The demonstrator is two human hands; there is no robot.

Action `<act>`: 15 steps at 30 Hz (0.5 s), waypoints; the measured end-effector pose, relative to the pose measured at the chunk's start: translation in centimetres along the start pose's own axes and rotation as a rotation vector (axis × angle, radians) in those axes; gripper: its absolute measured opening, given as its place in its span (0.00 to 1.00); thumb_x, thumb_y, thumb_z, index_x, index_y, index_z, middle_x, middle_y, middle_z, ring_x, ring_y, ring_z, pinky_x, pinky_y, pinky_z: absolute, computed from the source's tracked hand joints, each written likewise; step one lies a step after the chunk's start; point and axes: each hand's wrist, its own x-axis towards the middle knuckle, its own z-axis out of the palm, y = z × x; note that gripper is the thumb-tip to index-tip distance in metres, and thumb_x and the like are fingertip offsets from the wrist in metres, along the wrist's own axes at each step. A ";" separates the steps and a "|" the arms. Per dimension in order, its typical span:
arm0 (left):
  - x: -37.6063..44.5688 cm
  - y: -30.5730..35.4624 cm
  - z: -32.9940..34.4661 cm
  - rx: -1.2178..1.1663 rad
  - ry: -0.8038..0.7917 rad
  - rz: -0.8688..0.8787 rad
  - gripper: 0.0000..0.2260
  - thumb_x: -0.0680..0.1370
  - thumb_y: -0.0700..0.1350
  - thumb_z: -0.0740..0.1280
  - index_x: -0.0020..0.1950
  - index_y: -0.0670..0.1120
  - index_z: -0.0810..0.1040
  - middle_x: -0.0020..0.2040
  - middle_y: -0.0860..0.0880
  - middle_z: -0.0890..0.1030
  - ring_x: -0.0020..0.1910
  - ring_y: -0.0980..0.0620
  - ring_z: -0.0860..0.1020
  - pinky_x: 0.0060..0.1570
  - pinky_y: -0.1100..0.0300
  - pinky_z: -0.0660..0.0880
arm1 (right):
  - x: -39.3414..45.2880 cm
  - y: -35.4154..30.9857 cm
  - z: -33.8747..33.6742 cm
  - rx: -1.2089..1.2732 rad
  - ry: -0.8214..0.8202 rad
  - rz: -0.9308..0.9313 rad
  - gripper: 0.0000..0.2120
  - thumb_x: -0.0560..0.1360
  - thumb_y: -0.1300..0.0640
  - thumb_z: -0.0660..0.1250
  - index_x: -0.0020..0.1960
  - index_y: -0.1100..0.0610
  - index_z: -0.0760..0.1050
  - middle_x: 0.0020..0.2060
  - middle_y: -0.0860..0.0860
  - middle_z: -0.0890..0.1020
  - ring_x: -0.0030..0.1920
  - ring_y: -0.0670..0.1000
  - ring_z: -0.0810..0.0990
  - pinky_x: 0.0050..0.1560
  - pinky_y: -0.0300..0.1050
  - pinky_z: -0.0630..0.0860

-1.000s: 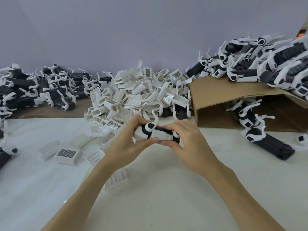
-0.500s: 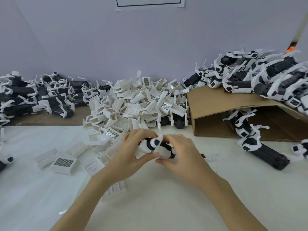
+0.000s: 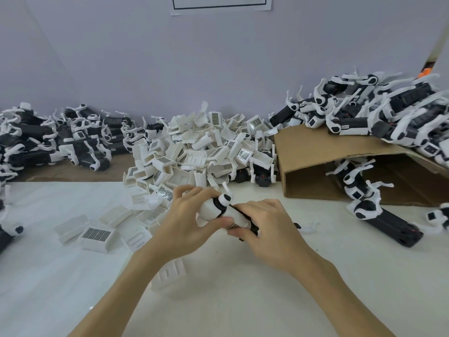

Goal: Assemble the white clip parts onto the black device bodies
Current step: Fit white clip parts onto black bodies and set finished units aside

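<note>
One black device body (image 3: 243, 214) with a white end cap sits between both hands at the middle of the table. My left hand (image 3: 187, 221) grips its white upper end, thumb underneath. My right hand (image 3: 266, 227) curls round the lower end, where a white clip part (image 3: 235, 221) lies against the body, its fingers hiding most of the black body. A big heap of loose white clip parts (image 3: 201, 152) lies just behind the hands.
Several clip parts (image 3: 97, 235) lie scattered at the left, and one (image 3: 170, 273) lies under my left wrist. Piles of black-and-white devices (image 3: 60, 142) fill the back left. A tilted cardboard box (image 3: 323, 154) at the right carries more devices (image 3: 388, 117); one device (image 3: 386, 220) lies at its mouth.
The device has tilted, its white end rising up and to the left. Both hands have drawn closer together on it. The camera view has tipped upward, showing more wall.
</note>
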 end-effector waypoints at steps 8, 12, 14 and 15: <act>0.2 -0.5 -0.1 -0.204 -0.149 -0.304 0.18 0.75 0.60 0.76 0.63 0.59 0.81 0.58 0.58 0.82 0.66 0.43 0.75 0.69 0.42 0.72 | 0.0 -0.9 0.1 0.217 -0.057 0.188 0.20 0.74 0.47 0.79 0.62 0.47 0.77 0.49 0.39 0.81 0.52 0.44 0.79 0.62 0.55 0.74; 0.2 -0.7 -0.4 -0.181 -0.149 -0.299 0.17 0.74 0.60 0.76 0.61 0.59 0.82 0.57 0.58 0.83 0.67 0.46 0.75 0.70 0.46 0.72 | 0.0 -0.8 -0.1 0.223 -0.066 0.216 0.20 0.71 0.46 0.81 0.59 0.46 0.79 0.46 0.39 0.82 0.50 0.44 0.81 0.60 0.55 0.76; 0.3 -1.0 -0.6 -0.258 -0.144 -0.298 0.12 0.76 0.57 0.76 0.58 0.58 0.85 0.53 0.55 0.86 0.60 0.50 0.80 0.64 0.55 0.76 | -0.1 -0.7 -0.1 0.312 -0.022 0.230 0.23 0.68 0.43 0.82 0.60 0.43 0.79 0.47 0.40 0.83 0.50 0.43 0.82 0.55 0.45 0.79; 0.3 -1.0 -0.6 -0.329 -0.126 -0.327 0.09 0.76 0.56 0.77 0.55 0.58 0.86 0.50 0.54 0.87 0.54 0.54 0.83 0.57 0.61 0.78 | -0.1 -0.7 0.0 0.348 0.003 0.228 0.26 0.68 0.42 0.82 0.63 0.41 0.78 0.49 0.39 0.83 0.52 0.42 0.82 0.53 0.38 0.78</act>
